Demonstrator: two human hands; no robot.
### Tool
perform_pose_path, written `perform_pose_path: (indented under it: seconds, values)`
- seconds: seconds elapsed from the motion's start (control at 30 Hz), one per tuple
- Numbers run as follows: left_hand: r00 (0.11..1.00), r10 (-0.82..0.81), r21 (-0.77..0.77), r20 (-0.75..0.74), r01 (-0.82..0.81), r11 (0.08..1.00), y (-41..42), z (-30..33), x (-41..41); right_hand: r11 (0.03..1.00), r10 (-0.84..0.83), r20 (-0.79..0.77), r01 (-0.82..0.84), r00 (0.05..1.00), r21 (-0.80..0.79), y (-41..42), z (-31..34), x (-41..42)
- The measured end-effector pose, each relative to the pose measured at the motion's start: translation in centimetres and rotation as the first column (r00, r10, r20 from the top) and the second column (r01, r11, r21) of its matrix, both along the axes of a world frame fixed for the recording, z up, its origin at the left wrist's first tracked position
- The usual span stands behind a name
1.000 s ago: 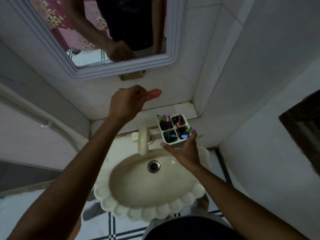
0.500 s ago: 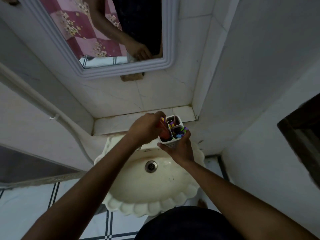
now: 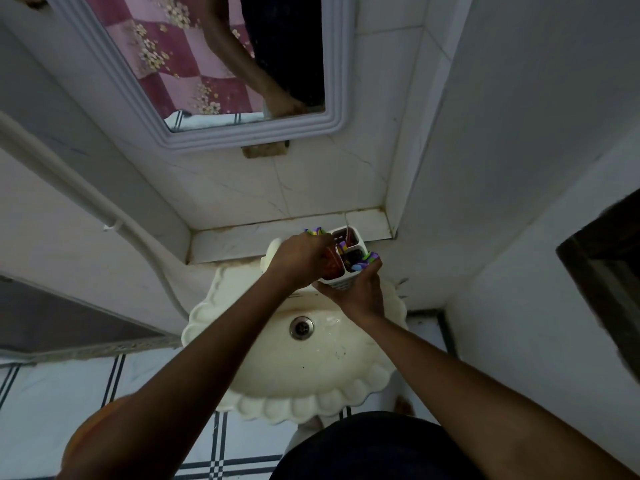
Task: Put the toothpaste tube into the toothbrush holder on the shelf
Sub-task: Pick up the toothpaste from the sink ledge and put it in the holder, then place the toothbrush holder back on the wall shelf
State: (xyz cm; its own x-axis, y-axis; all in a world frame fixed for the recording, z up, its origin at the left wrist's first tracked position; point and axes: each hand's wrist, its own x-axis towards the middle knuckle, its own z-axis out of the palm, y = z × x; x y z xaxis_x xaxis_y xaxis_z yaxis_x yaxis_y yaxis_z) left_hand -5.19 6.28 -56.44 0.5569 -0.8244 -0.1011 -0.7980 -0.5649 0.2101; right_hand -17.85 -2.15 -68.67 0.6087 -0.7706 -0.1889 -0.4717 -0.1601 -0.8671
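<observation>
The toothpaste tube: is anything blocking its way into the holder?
Nothing visible blocks it. The left hand is pushing the red toothpaste tube into the holder's near-left compartment, which shows nothing else inside. The toothbrushes sit in other compartments, and the right hand steadies the holder from below.

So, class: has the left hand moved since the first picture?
Yes. The left hand has come down from the wall tiles to the toothbrush holder, above the sink.
</observation>
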Motion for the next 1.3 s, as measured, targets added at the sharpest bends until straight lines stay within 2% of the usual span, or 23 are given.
perform_pose_path:
  seconds: [0.07, 0.13, 0.27, 0.4, 0.5, 0.63, 0.8, 0.93, 1.3]
  values:
    - [1.000, 0.000, -0.043, 0.000, 0.000, 0.999, 0.5, 0.0, 0.4, 1.000, -0.020, 0.002, 0.020, 1.000, 0.002, 0.1, 0.1, -0.1]
    - [0.999, -0.001, -0.158, -0.035, -0.005, 0.987, 1.1, 0.2, 0.8, 0.999, -0.034, 0.012, 0.034, 0.999, -0.001, -0.1, 0.0, 0.1]
    - [0.988, 0.114, -0.385, -0.104, -0.145, 0.912, 3.6, 1.4, 2.0, 0.999, -0.049, 0.070, 0.049, 0.996, -0.011, -0.3, 1.5, 1.0]
    - [0.959, 0.249, -0.457, -0.137, -0.284, 0.843, 5.1, 2.1, 3.5, 0.996, -0.086, 0.093, 0.086, 0.992, 0.004, -1.1, 3.6, 1.7]
    - [0.955, 0.251, -0.462, -0.160, -0.297, 0.836, 6.1, 3.3, 4.5, 0.992, -0.113, 0.145, 0.119, 0.983, -0.034, -1.0, 6.0, 2.2]
    - [0.973, 0.198, -0.548, -0.122, -0.232, 0.803, 6.0, 7.4, 6.1, 0.966, -0.174, 0.260, 0.216, 0.950, -0.142, -1.5, 10.9, 4.0]
    - [0.986, 0.160, -0.617, -0.044, -0.153, 0.772, 5.2, 11.1, 7.1, 0.943, -0.188, 0.380, 0.274, 0.906, -0.188, -2.5, 16.3, 4.7]
    - [0.989, 0.146, -0.673, 0.018, -0.095, 0.733, 4.4, 17.0, 7.6, 0.923, -0.154, 0.519, 0.310, 0.840, -0.227, -3.8, 23.4, 5.3]
    - [0.947, 0.179, -0.806, 0.266, 0.117, 0.581, 2.4, 32.5, 7.1, 0.842, 0.025, 0.691, 0.357, 0.722, -0.404, -7.3, 41.2, 4.7]
